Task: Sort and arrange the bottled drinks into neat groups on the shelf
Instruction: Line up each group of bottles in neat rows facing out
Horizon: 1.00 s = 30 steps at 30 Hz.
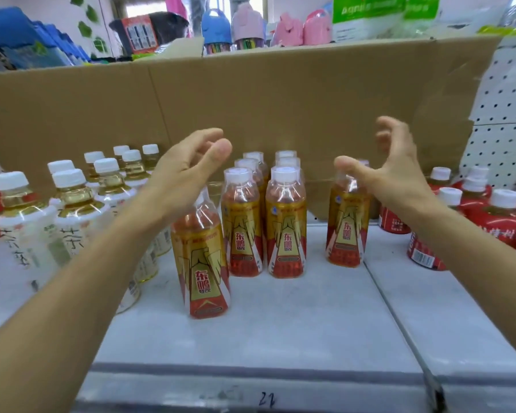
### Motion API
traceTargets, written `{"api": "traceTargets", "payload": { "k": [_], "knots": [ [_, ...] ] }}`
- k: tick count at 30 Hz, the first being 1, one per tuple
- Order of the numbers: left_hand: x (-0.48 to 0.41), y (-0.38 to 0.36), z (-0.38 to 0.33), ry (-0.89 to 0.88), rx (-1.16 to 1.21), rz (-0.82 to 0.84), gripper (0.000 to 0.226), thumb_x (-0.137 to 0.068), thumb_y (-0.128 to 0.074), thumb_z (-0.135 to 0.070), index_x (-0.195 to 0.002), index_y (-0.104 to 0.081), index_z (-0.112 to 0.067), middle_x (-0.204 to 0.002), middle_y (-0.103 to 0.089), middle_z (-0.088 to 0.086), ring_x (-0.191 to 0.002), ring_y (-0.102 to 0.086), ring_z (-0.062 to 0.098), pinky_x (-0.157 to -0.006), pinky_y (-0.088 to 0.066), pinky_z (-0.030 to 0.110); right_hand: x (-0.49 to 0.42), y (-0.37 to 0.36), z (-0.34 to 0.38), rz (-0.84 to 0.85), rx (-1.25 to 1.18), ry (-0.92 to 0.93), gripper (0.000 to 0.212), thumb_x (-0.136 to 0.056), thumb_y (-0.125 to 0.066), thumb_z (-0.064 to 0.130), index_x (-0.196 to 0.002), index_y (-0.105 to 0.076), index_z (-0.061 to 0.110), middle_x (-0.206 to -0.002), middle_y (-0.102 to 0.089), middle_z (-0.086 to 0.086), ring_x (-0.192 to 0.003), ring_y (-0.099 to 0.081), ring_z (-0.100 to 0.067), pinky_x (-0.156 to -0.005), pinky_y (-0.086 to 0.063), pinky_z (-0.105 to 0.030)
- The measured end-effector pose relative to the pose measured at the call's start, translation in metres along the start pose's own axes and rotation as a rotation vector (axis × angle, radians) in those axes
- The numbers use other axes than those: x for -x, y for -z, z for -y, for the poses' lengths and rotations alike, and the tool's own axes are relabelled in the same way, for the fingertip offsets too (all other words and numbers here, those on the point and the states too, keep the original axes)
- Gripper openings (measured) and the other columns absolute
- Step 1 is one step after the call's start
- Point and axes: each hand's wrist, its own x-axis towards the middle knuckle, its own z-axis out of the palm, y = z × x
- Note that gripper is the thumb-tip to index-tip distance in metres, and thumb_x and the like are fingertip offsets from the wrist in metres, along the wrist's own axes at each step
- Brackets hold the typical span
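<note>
Both hands are seen raised over the white shelf [280, 338], nothing grasped. The left hand [188, 165] is held loose, fingers slightly bent and released, above a single gold-and-red bottle [201, 263] standing upright alone at front left; its cap is hidden behind the wrist, so contact cannot be told. The right hand [393, 171] is spread wide, fingers released, thumb in front of the cap of a second lone gold-and-red bottle [347, 225] standing upright at right; whether it is touched cannot be told. Between these two, a grouped block of gold-and-red bottles [285, 225] is lined up in two rows running back to the cardboard backing [280, 99]. White-labelled tea bottles [72, 210] are clustered on the left, red-labelled bottles [489, 222] on the right, near a pegboard [507, 114]. A handwritten number [267, 399] is marked on the shelf's front edge.
</note>
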Motion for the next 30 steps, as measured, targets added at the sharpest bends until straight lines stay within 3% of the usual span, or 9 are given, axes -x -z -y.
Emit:
{"api": "traceTargets", "payload": {
  "k": [3,6,8,11,13,16,21,26,30],
  "knots": [
    [0.026,-0.012,0.012,0.046,0.189,-0.204,0.071,-0.087,-0.050,-0.071,-0.143,-0.042,-0.029,-0.125,-0.061,-0.008,-0.113,-0.063,0.009,-0.095,-0.054,0.037,0.012,-0.012,-0.032,0.203,-0.182,-0.320,0.106,-0.068,-0.086,0.046,-0.151,-0.023,0.024,-0.142,-0.048,-0.004,-0.127,-0.050,-0.022,-0.104,-0.046,-0.044],
    [0.057,-0.024,0.021,0.132,0.226,-0.252,0.081,-0.076,-0.065,-0.065,-0.143,-0.039,-0.026,-0.115,-0.064,-0.013,-0.098,-0.068,0.000,-0.072,-0.058,0.021,0.029,-0.026,-0.048,0.292,-0.243,-0.329,0.075,-0.068,-0.087,0.033,-0.129,-0.045,0.019,-0.111,-0.063,0.006,-0.102,-0.063,-0.011,-0.090,-0.051,-0.034],
    [0.078,-0.033,0.029,0.233,0.228,-0.201,0.081,-0.071,-0.074,-0.054,-0.139,-0.041,-0.024,-0.103,-0.065,-0.017,-0.090,-0.068,0.000,-0.065,-0.055,0.017,0.035,-0.028,-0.053,0.291,-0.236,-0.315,0.068,-0.070,-0.086,0.033,-0.125,-0.048,0.020,-0.105,-0.064,0.007,-0.095,-0.062,-0.006,-0.086,-0.051,-0.033],
    [0.100,-0.041,0.044,0.378,0.195,-0.032,0.085,-0.060,-0.080,-0.046,-0.134,-0.043,-0.030,-0.110,-0.064,-0.016,-0.098,-0.063,0.002,-0.083,-0.053,0.030,0.047,-0.019,-0.047,0.327,-0.223,-0.311,0.075,-0.064,-0.086,0.040,-0.126,-0.050,0.022,-0.110,-0.066,0.003,-0.097,-0.065,-0.011,-0.085,-0.054,-0.035],
    [0.107,-0.040,0.053,0.411,0.151,0.059,0.083,-0.056,-0.087,-0.044,-0.128,-0.048,-0.034,-0.108,-0.068,-0.015,-0.099,-0.065,0.003,-0.090,-0.051,0.031,0.064,-0.014,-0.036,0.355,-0.245,-0.269,0.079,-0.058,-0.085,0.045,-0.125,-0.049,0.024,-0.110,-0.066,0.005,-0.097,-0.067,-0.009,-0.078,-0.055,-0.028],
    [0.109,-0.041,0.057,0.388,0.108,0.114,0.086,-0.053,-0.093,-0.040,-0.127,-0.051,-0.035,-0.105,-0.071,-0.017,-0.096,-0.068,-0.001,-0.084,-0.052,0.024,0.099,-0.015,-0.012,0.454,-0.239,-0.201,0.077,-0.064,-0.088,0.035,-0.125,-0.042,0.030,-0.108,-0.064,0.015,-0.092,-0.066,0.003,-0.063,-0.052,-0.013],
    [0.106,-0.059,0.057,0.365,0.191,0.151,0.090,-0.051,-0.094,-0.040,-0.128,-0.050,-0.032,-0.107,-0.071,-0.013,-0.096,-0.068,-0.001,-0.080,-0.055,0.018,0.144,-0.048,-0.001,0.540,-0.136,-0.198,0.083,-0.063,-0.092,0.038,-0.124,-0.037,0.036,-0.108,-0.063,0.020,-0.097,-0.062,0.007,-0.079,-0.048,-0.010],
    [0.108,-0.070,0.066,0.339,0.237,0.128,0.095,-0.051,-0.092,-0.049,-0.132,-0.045,-0.035,-0.118,-0.069,-0.012,-0.108,-0.066,0.005,-0.096,-0.056,0.040,0.147,-0.070,0.007,0.487,-0.190,-0.218,0.077,-0.065,-0.091,0.033,-0.122,-0.039,0.031,-0.109,-0.064,0.017,-0.099,-0.064,0.003,-0.086,-0.053,-0.020],
    [0.112,-0.074,0.066,0.312,0.256,0.104,0.088,-0.058,-0.092,-0.045,-0.132,-0.046,-0.037,-0.119,-0.068,-0.013,-0.109,-0.066,0.005,-0.096,-0.056,0.040,0.149,-0.075,0.006,0.460,-0.234,-0.232,0.077,-0.062,-0.092,0.034,-0.121,-0.042,0.026,-0.109,-0.068,0.013,-0.096,-0.066,0.002,-0.086,-0.055,-0.024]
  ]
}}
